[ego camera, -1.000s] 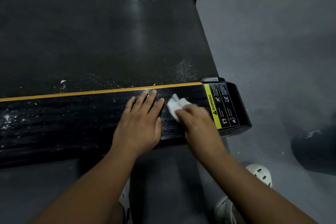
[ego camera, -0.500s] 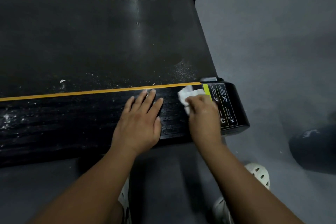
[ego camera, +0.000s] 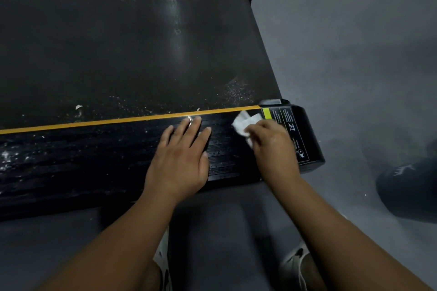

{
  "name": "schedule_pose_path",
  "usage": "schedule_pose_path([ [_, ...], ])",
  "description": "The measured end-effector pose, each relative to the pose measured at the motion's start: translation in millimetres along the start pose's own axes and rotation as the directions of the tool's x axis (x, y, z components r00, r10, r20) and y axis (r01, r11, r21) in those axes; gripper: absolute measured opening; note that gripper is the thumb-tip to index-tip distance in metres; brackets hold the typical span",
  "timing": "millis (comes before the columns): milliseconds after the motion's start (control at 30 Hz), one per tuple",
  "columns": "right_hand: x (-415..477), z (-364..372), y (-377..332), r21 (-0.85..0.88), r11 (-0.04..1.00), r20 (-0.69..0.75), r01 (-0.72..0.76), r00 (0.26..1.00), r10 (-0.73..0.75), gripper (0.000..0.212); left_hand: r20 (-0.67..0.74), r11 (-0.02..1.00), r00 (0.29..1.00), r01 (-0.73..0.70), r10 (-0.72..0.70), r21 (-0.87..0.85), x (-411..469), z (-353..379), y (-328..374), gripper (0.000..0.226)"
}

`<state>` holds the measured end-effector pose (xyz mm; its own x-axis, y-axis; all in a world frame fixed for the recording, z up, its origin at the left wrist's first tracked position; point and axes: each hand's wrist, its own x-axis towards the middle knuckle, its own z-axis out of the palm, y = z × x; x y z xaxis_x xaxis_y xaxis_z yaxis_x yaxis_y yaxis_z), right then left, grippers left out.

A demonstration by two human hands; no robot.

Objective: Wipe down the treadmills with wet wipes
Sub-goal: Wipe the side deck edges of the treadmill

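In the head view, our left hand (ego camera: 179,160) lay flat, fingers straight, on the treadmill's side rail (ego camera: 94,156). Our right hand (ego camera: 272,146) pinched the wet wipe (ego camera: 243,123) against the rail's end, just beside the warning label (ego camera: 288,125). We judged that the small crumpled wipe might push the white grit (ego camera: 9,156) onto the belt (ego camera: 118,49) instead of lifting it. Since a second earlier, the wipe had slid toward the label; the left hand had stayed.

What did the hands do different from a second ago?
The right hand, holding the white wipe, slid along the black side rail toward the warning label and now covers part of it. The left hand stayed flat on the rail, and the wipe was never let go.
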<state>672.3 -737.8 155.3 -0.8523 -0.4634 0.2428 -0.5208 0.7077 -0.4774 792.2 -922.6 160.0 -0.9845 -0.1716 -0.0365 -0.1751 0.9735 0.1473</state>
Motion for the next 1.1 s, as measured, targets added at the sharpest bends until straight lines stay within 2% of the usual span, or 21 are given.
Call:
schedule_pose_path([
  [67, -3.1, 0.1, -2.1, -0.005, 0.995, -0.055, -0.095, 0.994, 0.095, 0.026, -0.005, 1.0, 1.0, 0.001, -0.001, -0.002, 0.0, 1.3, -0.3, 0.063],
  [100, -5.5, 4.7, -15.4, -0.01, 0.995, -0.05, -0.094, 0.994, 0.094, 0.027, -0.003, 1.0, 1.0, 0.0, 0.0, -0.003, -0.2, 0.8, 0.2, 0.063],
  [167, -12.2, 13.1, -42.3, 0.006, 1.0, 0.036, 0.009, 0.999, -0.009, 0.027, -0.001, 1.0, 1.0, 0.001, -0.001, 0.003, -0.9, -1.1, 1.8, 0.063],
  [233, -8.4, 11.2, -37.4, 0.035, 0.995, 0.088, 0.094, 0.991, -0.096, 0.024, 0.001, 1.0, 1.0, 0.0, 0.0, 0.003, -0.5, -2.1, 1.2, 0.063],
  [333, -4.7, 0.2, -1.2, 0.024, 0.999, -0.019, -0.04, 0.999, 0.04, 0.025, 0.004, 1.0, 1.0, 0.006, -0.006, 0.0, 0.3, -0.3, 0.3, 0.063],
  [400, -9.4, 5.1, -11.2, 0.021, 0.994, -0.044, -0.107, 0.993, 0.108, 0.028, -0.001, 1.0, 1.0, 0.004, -0.004, -0.005, -0.1, 1.1, 0.2, 0.064],
  [500, -21.8, 17.3, -48.4, 0.03, 0.998, 0.062, 0.051, 0.997, -0.052, 0.026, -0.005, 1.0, 1.0, -0.003, 0.003, -0.002, -1.2, -1.3, 1.4, 0.063],
  [567, -26.3, 14.3, -39.1, 0.011, 0.99, 0.078, 0.138, 0.987, -0.138, 0.024, -0.007, 1.0, 1.0, -0.005, 0.005, -0.001, -0.6, -2.3, 1.3, 0.063],
  [600, -27.6, 11.6, -28.3, -0.009, 0.989, 0.046, 0.145, 0.988, -0.144, 0.026, -0.005, 1.0, 1.0, -0.003, 0.003, -0.003, 0.0, -2.3, 1.6, 0.064],
  [667, -32.1, 10.3, -18.3, -0.035, 0.997, -0.032, 0.068, 0.997, -0.069, 0.029, -0.011, 1.0, 1.0, 0.005, -0.005, -0.002, 0.8, -0.9, 1.4, 0.064],
  [733, -36.4, 14.7, -37.1, -0.046, 0.999, -0.009, 0.006, 1.0, -0.006, 0.036, -0.011, 1.0, 1.0, -0.002, 0.002, -0.003, 0.1, -0.6, 1.6, 0.063],
  [833, -45.2, 12.4, -52.9, -0.022, 0.986, 0.108, 0.166, 0.981, -0.163, 0.039, -0.016, 1.0, 1.0, -0.005, 0.004, -0.007, -0.6, -1.2, 1.5, 0.062],
  [900, -37.7, 2.0, -26.6, -0.055, 0.979, 0.073, 0.197, 0.979, -0.193, 0.042, -0.007, 1.0, 1.0, -0.003, 0.003, -0.011, -0.4, -0.7, 1.0, 0.063],
  [1000, -31.4, 2.1, -8.7, -0.091, 0.996, -0.032, -0.01, 0.999, 0.007, 0.042, -0.009, 1.0, 1.0, 0.001, -0.001, 0.002, 0.6, 0.9, 0.2, 0.063],
  [1033, -38.3, 10.3, -20.2, -0.125, 0.992, -0.015, -0.012, 1.0, 0.011, 0.042, -0.01, 1.0, 1.0, -0.002, 0.002, 0.003, 0.3, 0.2, 1.0, 0.063],
  [1100, -61.6, 27.5, -42.1, -0.148, 0.98, 0.093, 0.131, 0.989, -0.118, 0.049, -0.016, 1.0, 1.0, 0.002, -0.002, 0.008, -0.6, -1.6, 2.2, 0.063],
])
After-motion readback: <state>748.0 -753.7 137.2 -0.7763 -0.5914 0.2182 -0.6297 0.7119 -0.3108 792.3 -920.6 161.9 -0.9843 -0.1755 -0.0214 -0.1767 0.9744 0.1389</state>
